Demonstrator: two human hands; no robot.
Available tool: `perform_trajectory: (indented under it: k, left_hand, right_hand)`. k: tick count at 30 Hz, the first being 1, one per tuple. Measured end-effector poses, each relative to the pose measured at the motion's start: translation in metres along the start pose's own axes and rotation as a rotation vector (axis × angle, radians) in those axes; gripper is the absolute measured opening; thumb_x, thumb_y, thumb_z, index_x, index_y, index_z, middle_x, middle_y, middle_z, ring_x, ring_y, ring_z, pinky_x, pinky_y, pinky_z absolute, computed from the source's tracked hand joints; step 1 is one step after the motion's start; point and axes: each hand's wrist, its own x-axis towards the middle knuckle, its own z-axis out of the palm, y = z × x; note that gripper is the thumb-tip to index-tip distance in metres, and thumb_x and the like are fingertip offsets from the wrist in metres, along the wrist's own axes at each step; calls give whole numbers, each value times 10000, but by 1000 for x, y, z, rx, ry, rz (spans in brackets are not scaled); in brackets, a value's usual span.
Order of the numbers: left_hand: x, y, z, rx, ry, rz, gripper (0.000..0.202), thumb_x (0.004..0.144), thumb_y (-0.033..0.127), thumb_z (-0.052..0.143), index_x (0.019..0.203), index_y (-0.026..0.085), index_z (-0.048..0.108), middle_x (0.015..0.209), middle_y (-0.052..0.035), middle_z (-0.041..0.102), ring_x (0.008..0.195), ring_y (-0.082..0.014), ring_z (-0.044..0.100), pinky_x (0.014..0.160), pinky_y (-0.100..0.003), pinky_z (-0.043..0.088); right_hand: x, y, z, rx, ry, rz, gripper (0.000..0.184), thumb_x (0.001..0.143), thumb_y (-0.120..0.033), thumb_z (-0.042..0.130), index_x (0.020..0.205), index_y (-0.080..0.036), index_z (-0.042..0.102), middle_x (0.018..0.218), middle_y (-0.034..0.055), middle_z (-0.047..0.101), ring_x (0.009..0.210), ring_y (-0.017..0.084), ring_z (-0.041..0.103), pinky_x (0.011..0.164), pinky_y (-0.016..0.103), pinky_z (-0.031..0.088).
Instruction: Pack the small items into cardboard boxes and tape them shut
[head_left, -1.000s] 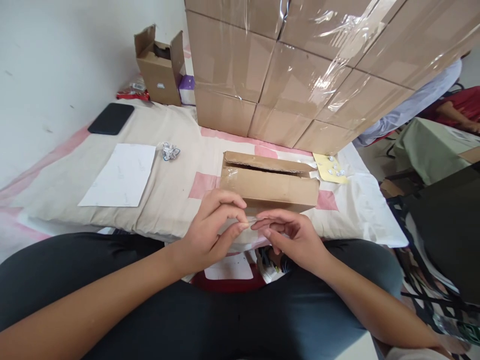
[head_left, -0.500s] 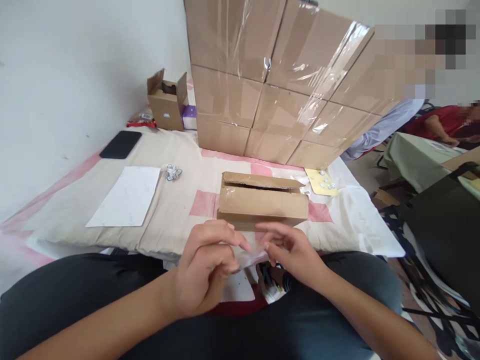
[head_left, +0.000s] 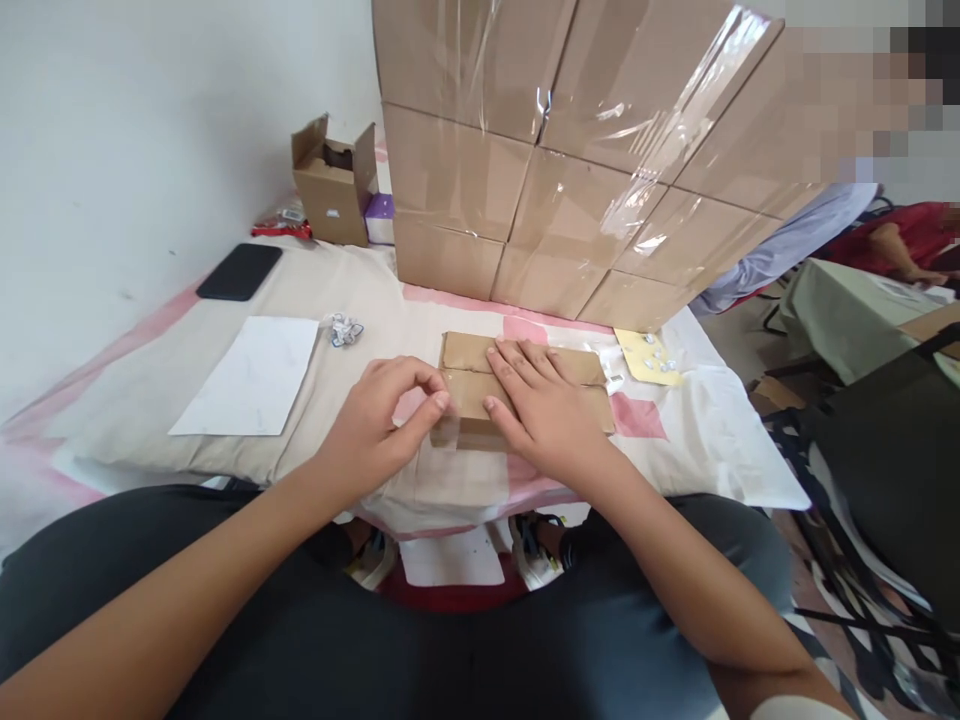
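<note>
A small brown cardboard box (head_left: 469,395) lies on the cloth in front of me, its top flaps pressed down. My right hand (head_left: 544,405) rests flat across the top, fingers spread over the seam between the flaps. At the box's left end, my left hand (head_left: 401,410) pinches thumb and forefinger together. A see-through strip that looks like clear tape (head_left: 448,428) hangs from that pinch against the box's corner; its edges are hard to make out.
Behind the box rises a tall stack of taped cartons (head_left: 465,180). To the left lie white paper (head_left: 247,375), a crumpled wad (head_left: 345,330) and a black phone-like slab (head_left: 240,272). An open carton (head_left: 334,200) stands farther back. Yellow paper (head_left: 646,358) lies right. Other people sit beyond.
Both hands have moved forward from near the table's edge to the box. My right hand has come down on the flaps, which now lie flat. My left hand has reached the left end.
</note>
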Motion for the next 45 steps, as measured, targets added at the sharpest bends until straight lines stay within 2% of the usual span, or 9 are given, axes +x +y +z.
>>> perform_trajectory:
  k: [8, 13, 21, 26, 28, 34, 37, 41, 45]
  left_hand:
    - [13, -6, -2, 9, 67, 51, 57, 916, 229, 629, 918, 214, 574, 1087, -44, 682, 1062, -212, 649, 967, -380, 482]
    - [14, -12, -3, 9, 106, 29, 136, 882, 263, 670, 942, 218, 556, 1113, -55, 680, 1080, -224, 654, 979, -394, 509]
    - [8, -13, 0, -112, 195, -45, 167, 892, 266, 703, 1014, 266, 589, 986, 5, 678, 842, -163, 667, 835, -338, 536]
    - [10, -11, 3, -285, 120, -178, 211, 898, 294, 699, 1018, 264, 528, 929, 11, 689, 631, -116, 603, 574, -298, 442]
    - [11, -9, 4, -360, 118, -220, 225, 890, 290, 706, 1010, 252, 520, 913, 8, 685, 617, -110, 593, 549, -288, 426]
    - [20, -3, 5, -399, 271, -167, 295, 810, 235, 779, 973, 229, 534, 887, 0, 655, 970, -200, 695, 927, -398, 531]
    - [24, -3, 5, -486, 206, -196, 349, 792, 244, 791, 1000, 245, 511, 931, 10, 601, 896, -172, 687, 908, -399, 589]
    - [22, -4, 6, -401, 134, -193, 316, 828, 215, 743, 1047, 266, 521, 1055, -6, 565, 913, -140, 636, 840, -319, 605]
    - [20, -5, 4, -334, -36, -213, 308, 860, 207, 693, 1118, 256, 532, 1054, -4, 582, 881, -141, 676, 814, -304, 603]
  right_hand:
    - [-2, 0, -1, -37, 11, 0, 604, 1071, -442, 338, 1569, -112, 428, 1650, 113, 381, 1526, 358, 330, 1241, 563, 260]
    - [-2, -1, 0, -38, 27, 0, 602, 1069, -442, 336, 1562, -112, 439, 1644, 116, 390, 1523, 356, 335, 1235, 566, 269]
    - [-2, 1, 1, -43, 40, -1, 597, 1068, -436, 340, 1552, -107, 454, 1636, 112, 408, 1513, 359, 352, 1234, 552, 266]
    - [-2, 1, 1, -45, 55, -6, 582, 1065, -432, 346, 1536, -116, 475, 1624, 113, 430, 1502, 356, 363, 1227, 542, 272]
    - [-2, 0, 1, -46, 61, -10, 580, 1064, -431, 347, 1528, -111, 484, 1618, 120, 438, 1491, 361, 374, 1218, 543, 281]
    - [-1, 0, 1, -57, 72, -19, 575, 1066, -423, 347, 1516, -98, 494, 1606, 130, 454, 1483, 359, 385, 1214, 534, 281]
    - [-2, 0, 1, -70, 81, -22, 569, 1067, -423, 349, 1516, -104, 496, 1603, 127, 460, 1479, 352, 391, 1210, 528, 289]
    - [-2, 1, 2, -88, 103, -25, 565, 1069, -426, 347, 1508, -109, 506, 1587, 120, 483, 1471, 347, 401, 1200, 516, 303]
    - [-2, 1, 3, -99, 106, -27, 563, 1068, -433, 350, 1503, -114, 511, 1585, 116, 487, 1463, 344, 410, 1200, 509, 301]
